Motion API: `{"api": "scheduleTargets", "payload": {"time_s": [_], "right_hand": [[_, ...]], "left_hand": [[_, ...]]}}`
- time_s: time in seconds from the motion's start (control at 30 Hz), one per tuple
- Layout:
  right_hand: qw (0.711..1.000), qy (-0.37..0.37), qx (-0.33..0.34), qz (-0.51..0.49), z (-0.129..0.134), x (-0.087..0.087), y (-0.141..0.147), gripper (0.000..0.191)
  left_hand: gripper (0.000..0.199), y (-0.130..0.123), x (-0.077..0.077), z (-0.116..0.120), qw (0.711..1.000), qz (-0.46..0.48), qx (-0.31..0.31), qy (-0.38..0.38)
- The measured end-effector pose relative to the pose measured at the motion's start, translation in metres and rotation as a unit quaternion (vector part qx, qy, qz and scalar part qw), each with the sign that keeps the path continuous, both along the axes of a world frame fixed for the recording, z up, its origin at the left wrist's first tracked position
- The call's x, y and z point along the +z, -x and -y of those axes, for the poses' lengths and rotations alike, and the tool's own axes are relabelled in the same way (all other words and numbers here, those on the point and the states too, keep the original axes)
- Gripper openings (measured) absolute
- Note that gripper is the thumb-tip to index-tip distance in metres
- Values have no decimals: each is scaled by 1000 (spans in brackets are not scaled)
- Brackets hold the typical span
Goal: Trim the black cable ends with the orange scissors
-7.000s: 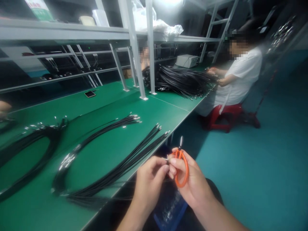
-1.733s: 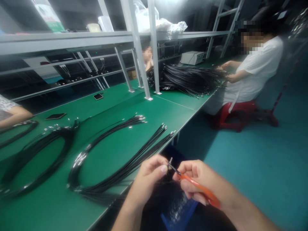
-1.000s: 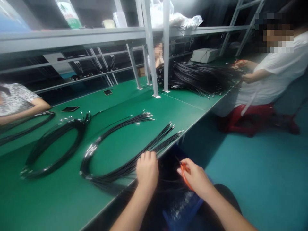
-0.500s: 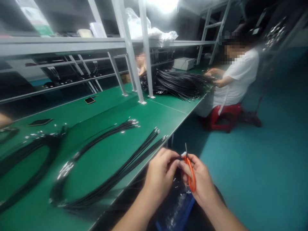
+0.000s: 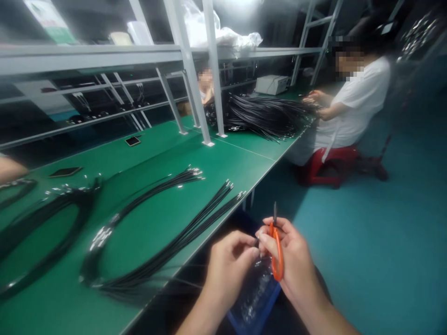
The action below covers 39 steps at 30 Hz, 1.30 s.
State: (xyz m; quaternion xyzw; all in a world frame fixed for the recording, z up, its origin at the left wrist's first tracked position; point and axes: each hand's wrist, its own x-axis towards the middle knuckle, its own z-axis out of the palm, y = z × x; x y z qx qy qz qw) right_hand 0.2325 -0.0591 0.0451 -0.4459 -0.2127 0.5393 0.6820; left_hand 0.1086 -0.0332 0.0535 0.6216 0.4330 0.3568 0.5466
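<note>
My right hand [image 5: 296,253] is closed around orange-handled scissors [image 5: 277,260], their dark blades pointing up. Its thumb and fingertip meet the tip of a thin black cable [image 5: 257,243]. On the other side, my left hand [image 5: 226,265] pinches that cable between thumb and forefinger; most of its length is hidden or blurred. Left of my hands, a curved bundle of black cables [image 5: 174,246] with shiny metal ends lies on the green table [image 5: 244,160]. Below my hands is a blue container [image 5: 270,302] with clear, shiny plastic in it.
Another cable bundle [image 5: 31,223] lies at the left, near two dark phone-like slabs [image 5: 132,140]. Metal posts [image 5: 217,70] carry a shelf [image 5: 104,58]. A seated co-worker [image 5: 363,97] on a red stool [image 5: 323,167] handles a large cable pile [image 5: 265,114].
My hands have come slightly apart and my left hand sits lower. The scissors stand more upright. A white bit beside the blades no longer shows there. The view has shifted slightly.
</note>
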Motion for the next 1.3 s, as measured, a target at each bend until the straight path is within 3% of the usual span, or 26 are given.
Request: {"api": "scheduleTargets", "payload": {"time_s": [0.23, 0.4, 0.7, 0.87, 1.0, 1.1, 1.2, 1.3], "right_hand": [[1000, 1, 21, -8, 2, 7, 6, 31], [1000, 0, 17, 1, 3, 9, 10, 29], [980, 60, 81, -170, 3, 5, 10, 26], [984, 51, 59, -158, 7, 7, 21, 28], [986, 41, 56, -149, 11, 11, 29, 29], [983, 32, 76, -162, 11, 10, 28, 28], [980, 29, 94, -171, 9, 9, 24, 28], [984, 29, 88, -154, 7, 9, 21, 29]], "left_hand": [[13, 11, -2, 5, 998, 43, 2, 42], [13, 13, -5, 9, 1000, -5, 26, 4], [11, 13, -13, 17, 997, -11, 30, -64], [12, 14, -12, 16, 998, 30, 32, -50], [15, 11, -3, 9, 994, 99, 41, 7], [15, 11, 2, 3, 978, 193, 7, 76], [10, 13, 4, 0, 964, 247, -34, 96], [10, 13, 6, 1, 957, 265, -25, 117]]}}
